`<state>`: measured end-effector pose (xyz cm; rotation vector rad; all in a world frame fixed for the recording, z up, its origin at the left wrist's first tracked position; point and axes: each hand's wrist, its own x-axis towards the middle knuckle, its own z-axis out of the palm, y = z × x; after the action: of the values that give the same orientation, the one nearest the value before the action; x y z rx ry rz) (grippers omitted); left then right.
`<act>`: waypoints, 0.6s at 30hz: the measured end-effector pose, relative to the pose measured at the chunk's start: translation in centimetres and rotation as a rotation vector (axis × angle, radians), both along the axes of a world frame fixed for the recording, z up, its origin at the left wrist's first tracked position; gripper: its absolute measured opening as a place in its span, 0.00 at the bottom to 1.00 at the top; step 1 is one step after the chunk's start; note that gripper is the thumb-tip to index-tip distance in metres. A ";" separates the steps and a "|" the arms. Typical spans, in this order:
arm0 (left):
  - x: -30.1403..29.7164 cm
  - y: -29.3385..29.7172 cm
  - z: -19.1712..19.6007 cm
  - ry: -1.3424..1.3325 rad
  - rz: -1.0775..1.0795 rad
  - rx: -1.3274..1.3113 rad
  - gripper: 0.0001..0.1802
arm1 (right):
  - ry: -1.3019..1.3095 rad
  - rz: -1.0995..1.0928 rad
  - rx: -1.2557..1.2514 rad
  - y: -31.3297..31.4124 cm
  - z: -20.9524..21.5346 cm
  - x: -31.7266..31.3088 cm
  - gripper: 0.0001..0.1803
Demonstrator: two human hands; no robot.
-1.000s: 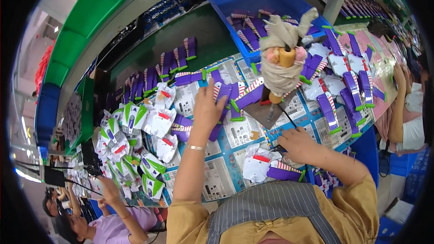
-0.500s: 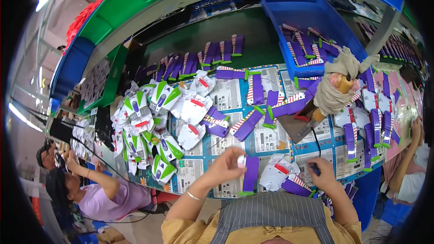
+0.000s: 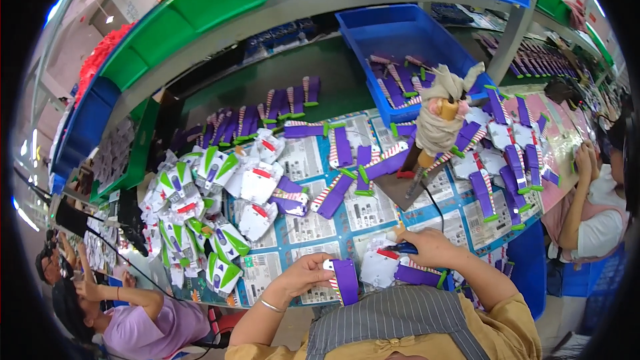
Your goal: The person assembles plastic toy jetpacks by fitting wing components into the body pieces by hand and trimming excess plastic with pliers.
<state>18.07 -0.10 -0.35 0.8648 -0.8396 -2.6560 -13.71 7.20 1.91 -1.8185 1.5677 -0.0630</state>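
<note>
My left hand (image 3: pixel 308 275) pinches a purple wing piece (image 3: pixel 345 280) with a red-and-white striped edge by its white end, close to the apron. Beside it on the papered table lies a white plastic shell (image 3: pixel 377 267) with a red insert. From that shell's right side, another purple striped wing (image 3: pixel 419 275) with a green tip sticks out. My right hand (image 3: pixel 432 248) is closed around a dark blue tool (image 3: pixel 406 248) just above the shell; its kind cannot be made out.
White-and-green shells (image 3: pixel 193 207) are heaped at left. Loose purple wings (image 3: pixel 337 193) lie mid-table. A cloth-wrapped tool (image 3: pixel 437 127) stands on a dark plate near a blue bin (image 3: pixel 407 33) of wings. Assembled pieces (image 3: pixel 510 153) lie at right. People sit on both sides.
The whole view has shifted, moving the scene left. My left hand has brought the purple wing nearer the apron and turned it. My right hand has moved the blue tool over to the white shell.
</note>
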 end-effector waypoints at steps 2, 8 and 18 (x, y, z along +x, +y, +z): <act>0.1 0.6 -0.9 -0.022 -0.057 -0.025 0.12 | -0.043 -0.048 -0.096 0.3 -1.8 -0.4 0.20; -2.8 0.5 -1.3 -0.156 0.213 -0.325 0.07 | -0.114 -0.112 -0.110 -0.8 -2.2 -1.0 0.19; -6.8 -1.8 -0.9 -0.480 -0.237 -1.099 0.11 | -0.247 -0.103 -0.011 -0.7 -2.4 -1.8 0.17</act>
<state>11.29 -1.95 -1.23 1.0634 -2.2726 -1.6147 -15.52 6.47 -0.50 -1.6665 1.4854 -0.3322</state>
